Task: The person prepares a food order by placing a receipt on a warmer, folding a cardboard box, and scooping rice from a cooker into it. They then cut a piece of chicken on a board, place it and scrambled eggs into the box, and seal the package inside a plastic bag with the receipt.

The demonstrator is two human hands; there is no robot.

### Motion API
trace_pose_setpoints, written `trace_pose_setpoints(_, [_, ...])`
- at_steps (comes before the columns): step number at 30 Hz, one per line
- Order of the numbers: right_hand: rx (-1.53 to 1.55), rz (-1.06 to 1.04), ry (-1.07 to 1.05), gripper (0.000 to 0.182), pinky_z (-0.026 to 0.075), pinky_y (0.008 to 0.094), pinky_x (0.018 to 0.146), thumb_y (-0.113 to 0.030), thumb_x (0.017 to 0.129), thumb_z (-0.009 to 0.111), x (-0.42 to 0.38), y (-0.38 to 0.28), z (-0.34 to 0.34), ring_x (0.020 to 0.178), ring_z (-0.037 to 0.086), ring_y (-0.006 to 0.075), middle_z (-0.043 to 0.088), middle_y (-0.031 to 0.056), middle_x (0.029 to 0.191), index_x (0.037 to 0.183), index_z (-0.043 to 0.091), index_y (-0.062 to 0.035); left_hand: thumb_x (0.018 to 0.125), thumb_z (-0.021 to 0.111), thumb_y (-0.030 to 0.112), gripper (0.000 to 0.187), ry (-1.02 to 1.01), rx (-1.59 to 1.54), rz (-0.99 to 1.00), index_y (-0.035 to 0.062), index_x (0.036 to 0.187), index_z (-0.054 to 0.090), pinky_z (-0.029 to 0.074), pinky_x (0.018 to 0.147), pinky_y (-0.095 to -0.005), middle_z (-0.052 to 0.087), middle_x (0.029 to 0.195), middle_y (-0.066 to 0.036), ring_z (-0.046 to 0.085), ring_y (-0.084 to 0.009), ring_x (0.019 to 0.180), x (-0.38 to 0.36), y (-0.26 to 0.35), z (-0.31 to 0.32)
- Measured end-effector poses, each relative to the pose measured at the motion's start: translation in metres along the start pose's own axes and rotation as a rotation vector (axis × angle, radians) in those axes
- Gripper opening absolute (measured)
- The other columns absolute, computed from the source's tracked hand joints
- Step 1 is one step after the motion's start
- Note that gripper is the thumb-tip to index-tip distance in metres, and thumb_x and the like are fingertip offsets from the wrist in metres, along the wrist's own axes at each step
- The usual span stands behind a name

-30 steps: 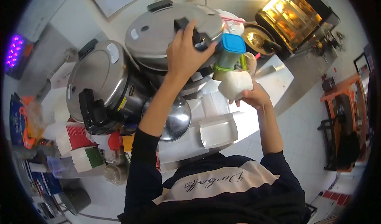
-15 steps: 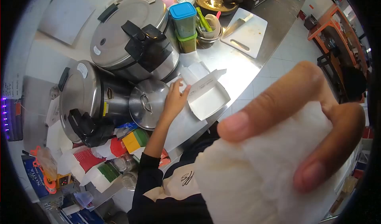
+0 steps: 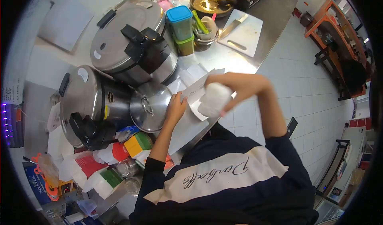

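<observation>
A wrapped white bundle (image 3: pixel 215 99) is in the grip of my right hand (image 3: pixel 239 88), just above an open white paper box (image 3: pixel 195 105) on the steel counter. The bundle and hand hide much of the box's inside. My left hand (image 3: pixel 176 108) rests at the box's left side, fingers close together near its raised lid; what its fingertips press on is too small to make out. White paper sheets (image 3: pixel 193 73) lie behind the box.
Two large steel cookers (image 3: pixel 119 37) stand at the left, with a round metal lid (image 3: pixel 153 109) beside them. A knife (image 3: pixel 232 27) lies on a white cutting board (image 3: pixel 248 37). Stacked tubs (image 3: pixel 180 23) and folded cartons (image 3: pixel 137 145) are nearby.
My right hand has moved from close in front of the camera down to the box, carrying the white bundle. My left hand has shifted slightly downward.
</observation>
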State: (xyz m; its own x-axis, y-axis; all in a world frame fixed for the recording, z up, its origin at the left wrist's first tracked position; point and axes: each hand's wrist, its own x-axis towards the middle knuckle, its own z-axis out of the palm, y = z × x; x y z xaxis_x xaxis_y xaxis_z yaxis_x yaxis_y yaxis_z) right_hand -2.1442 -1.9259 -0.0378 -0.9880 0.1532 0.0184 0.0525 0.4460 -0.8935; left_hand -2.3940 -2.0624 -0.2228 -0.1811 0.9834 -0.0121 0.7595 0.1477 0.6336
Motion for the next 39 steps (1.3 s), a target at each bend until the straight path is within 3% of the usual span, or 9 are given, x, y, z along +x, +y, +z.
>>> trace_pose_setpoints(2, [0.325,0.550,-0.218,0.065,0.052,0.0261,0.054,-0.023,0.065,0.079,0.013,0.054,0.023,0.082,0.062,0.0205,0.057,0.0179,0.102,0.118,0.045,-0.0048,0.088,0.052,0.020,0.030,0.028,0.089,0.065,-0.0012,0.109,0.052,0.045,0.078,-0.0430,0.055,0.101,-0.023,0.055,-0.0389,0.091,0.001,0.004,0.007])
trace_pose_setpoints(8, [-0.021,0.655,-0.162,0.079,0.053,0.0404,0.071,-0.037,0.057,0.080,0.091,0.250,0.150,0.089,0.063,0.0305,0.057,0.0199,0.112,0.123,0.050,-0.0035,0.089,0.050,0.017,0.021,-0.048,0.092,-0.012,-0.0036,0.094,0.052,0.043,0.076,-0.0451,0.055,0.091,-0.023,0.052,-0.0406,0.088,0.016,-0.025,0.021])
trace_pose_setpoints(15, [0.000,0.674,-0.193,0.068,0.053,0.0410,0.070,-0.035,0.063,0.076,0.106,0.241,0.163,0.088,0.063,0.0321,0.059,0.0200,0.108,0.117,0.052,-0.0023,0.087,0.053,0.012,0.036,-0.130,-0.065,-0.056,-0.0023,0.118,0.043,0.044,0.083,-0.0441,0.048,0.110,-0.023,0.052,-0.0402,0.098,0.013,0.003,0.030])
trace_pose_setpoints(19, [-0.023,0.703,-0.124,0.062,0.053,0.0413,0.069,-0.034,0.066,0.074,0.097,0.243,0.159,0.087,0.063,0.0330,0.060,0.0200,0.106,0.114,0.053,-0.0016,0.084,0.054,0.004,0.077,0.010,-0.152,-0.080,-0.0003,0.141,0.003,0.042,0.096,-0.0420,0.016,0.139,-0.026,0.031,-0.0418,0.125,0.005,0.001,0.050])
trace_pose_setpoints(23, [-0.361,0.785,0.149,0.047,0.052,0.0418,0.069,-0.036,0.071,0.071,0.043,0.228,0.148,0.085,0.064,0.0331,0.063,0.0190,0.099,0.102,0.062,-0.0014,0.081,0.057,0.002,0.084,0.170,-0.174,-0.003,-0.0013,0.141,-0.003,0.038,0.101,-0.0414,0.004,0.141,-0.025,0.030,-0.0436,0.125,-0.017,0.029,0.057])
trace_pose_setpoints(28, [-0.295,1.084,0.649,0.043,0.051,0.0422,0.068,-0.037,0.079,0.065,-0.021,0.206,0.146,0.084,0.064,0.0315,0.064,0.0155,0.088,0.098,0.055,-0.0001,0.083,0.054,0.001,0.062,0.024,-0.072,-0.091,-0.0055,0.134,0.019,0.043,0.092,-0.0414,0.026,0.128,-0.025,0.047,-0.0385,0.106,-0.032,0.003,0.083])
trace_pose_setpoints(32, [-0.178,1.017,0.575,0.053,0.051,0.0454,0.067,-0.044,0.080,0.061,-0.018,0.237,0.177,0.085,0.063,0.0357,0.063,0.0199,0.092,0.108,0.048,-0.0002,0.083,0.054,0.001,0.041,0.189,-0.145,-0.259,-0.0058,0.119,0.036,0.046,0.084,-0.0401,0.037,0.113,-0.023,0.049,-0.0335,0.096,-0.025,-0.003,0.083])
trace_pose_setpoints(37, [-0.126,0.973,0.633,0.027,0.047,0.0514,0.072,-0.016,0.092,0.030,-0.031,0.236,0.172,0.085,0.061,0.0402,0.062,0.0250,0.091,0.104,0.047,0.0009,0.082,0.057,0.003,0.035,0.411,-0.153,-0.215,-0.0041,0.114,0.043,0.045,0.076,-0.0392,0.046,0.102,-0.021,0.050,-0.0336,0.093,-0.014,-0.033,0.124])
trace_pose_setpoints(39, [-0.072,0.895,0.682,0.024,0.047,0.0520,0.070,-0.017,0.090,0.036,-0.038,0.248,0.165,0.080,0.061,0.0422,0.062,0.0261,0.084,0.103,0.047,0.0000,0.084,0.055,0.007,0.028,0.219,0.053,-0.243,-0.0057,0.108,0.050,0.044,0.075,-0.0382,0.050,0.091,-0.020,0.052,-0.0332,0.085,-0.011,-0.051,0.130])
